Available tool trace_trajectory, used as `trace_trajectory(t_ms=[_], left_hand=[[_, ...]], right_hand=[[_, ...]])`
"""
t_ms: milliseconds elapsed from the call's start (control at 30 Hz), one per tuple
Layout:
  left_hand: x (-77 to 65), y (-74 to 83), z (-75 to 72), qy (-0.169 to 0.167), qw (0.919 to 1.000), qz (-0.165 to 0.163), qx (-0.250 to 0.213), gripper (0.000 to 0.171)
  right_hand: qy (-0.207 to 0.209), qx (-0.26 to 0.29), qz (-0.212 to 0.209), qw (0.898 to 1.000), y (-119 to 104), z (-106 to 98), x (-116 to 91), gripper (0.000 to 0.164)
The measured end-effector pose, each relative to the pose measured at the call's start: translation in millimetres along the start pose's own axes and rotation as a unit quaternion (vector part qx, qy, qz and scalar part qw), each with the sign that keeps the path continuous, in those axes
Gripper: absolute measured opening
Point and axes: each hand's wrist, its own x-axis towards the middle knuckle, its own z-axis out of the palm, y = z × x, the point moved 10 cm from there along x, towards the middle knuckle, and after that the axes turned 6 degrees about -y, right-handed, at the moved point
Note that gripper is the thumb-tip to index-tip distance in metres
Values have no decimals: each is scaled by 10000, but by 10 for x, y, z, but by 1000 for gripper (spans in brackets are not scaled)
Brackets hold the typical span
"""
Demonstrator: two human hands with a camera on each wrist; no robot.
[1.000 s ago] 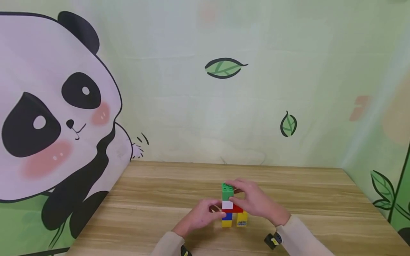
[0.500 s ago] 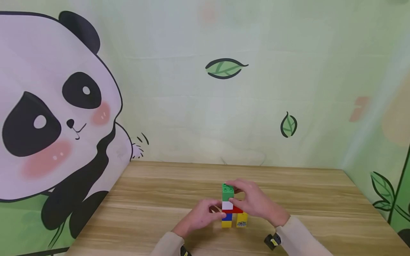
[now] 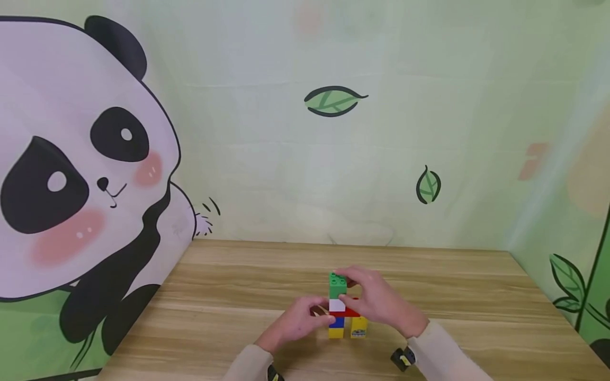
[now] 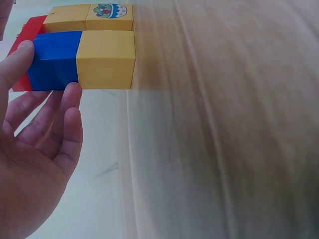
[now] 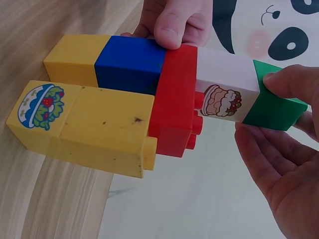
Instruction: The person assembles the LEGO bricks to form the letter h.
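Note:
A tower of toy building blocks stands on the table. From the bottom it runs yellow point(image 4: 105, 59), blue point(image 4: 55, 64), red point(image 5: 174, 107), white with a cake picture point(image 5: 219, 99) and a green block point(image 3: 338, 286) on top. The red block reaches sideways toward a second column of yellow blocks point(image 5: 109, 119), the lower one bearing a salad-bowl picture. My left hand point(image 3: 300, 319) pinches the tower around the blue block, thumb on the near side and fingers behind. My right hand point(image 3: 381, 301) grips the green block between thumb and fingers. Some studs are hidden by the right hand.
The wood-grain table point(image 3: 229, 296) extends around the tower. Behind it hangs a light green cloth point(image 3: 267, 174) printed with leaves and a large panda point(image 3: 71, 174). Both forearms, in beige sleeves point(image 3: 448, 352), come in from the near edge.
Both hands keep their hold, and the tower stays put. Only a slight shift of the whole head view shows.

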Motion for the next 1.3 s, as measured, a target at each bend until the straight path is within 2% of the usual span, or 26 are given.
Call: trace_trajectory(t_ms=[767,1033,1100,1300], left_hand=[[8,13,0,-28,10000,41,85,26],[3,65,9,7,9996,217,205,27],[4,66,14,3,9995,212,215,27],[5,66,27,-11,9996,183,226,28]], right_hand=[[43,12,36,10000,34,23,-23,50],[-1,-3,-94,10000,44,35,-22,52],[-61,-30,-101,9999,51,45,-28,55],[-288,81,327,9990,171,96,-83,74]])
